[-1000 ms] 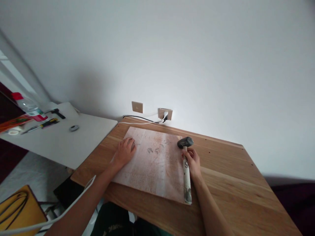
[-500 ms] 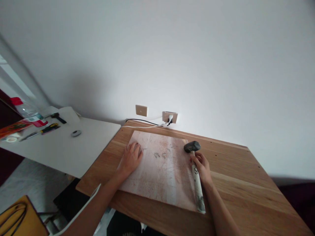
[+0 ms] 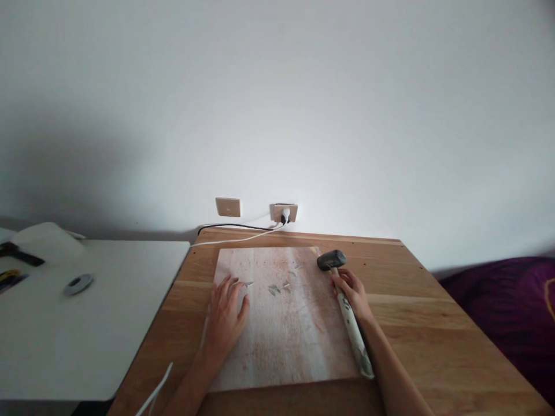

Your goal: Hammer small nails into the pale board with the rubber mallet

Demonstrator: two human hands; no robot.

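Note:
My left hand lies on the left part of a pale, worn board, its fingers spread. A small silvery nail-like piece lies just beside its fingertips. Several more thin metal pieces are scattered over the board's upper middle; their exact kind is too small to tell. At the board's right edge, my right hand is closed around the upper handle of a hammer. The dark hammer head points away from me, and the whitish, stained handle slants down along the board's right edge.
The board lies on a wooden table against a white wall. Behind it are a socket with plugs and cables. To the left, a white table bears a grey disc-shaped object and a black-handled tool. Purple fabric is at right.
The view has swung to the right, so the bottle has left sight and purple fabric shows more. My left fingers have spread and straightened. My right hand keeps its grip on the hammer.

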